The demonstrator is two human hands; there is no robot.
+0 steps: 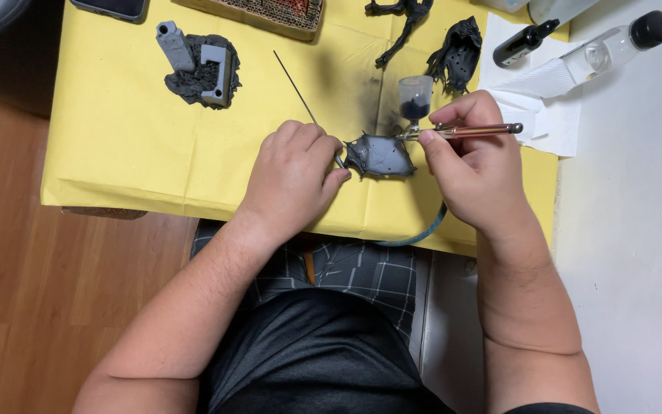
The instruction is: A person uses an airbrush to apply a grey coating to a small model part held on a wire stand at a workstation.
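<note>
Grey and dull — the small spiky miniature part (381, 156) has a flat, jagged outline and lies on yellow paper (116, 153) covering the tabletop. It sits between both hands. The left hand (294, 180) is curled shut on a thin metal rod (300, 96) beside its left edge; the right hand (475, 165) grips an airbrush (461, 131) — nozzle just at the part's upper right.

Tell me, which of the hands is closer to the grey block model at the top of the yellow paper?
Left. The left hand sits below and right of the grey block model, with bare yellow paper between. The right hand, holding the airbrush, is farther right.
</note>
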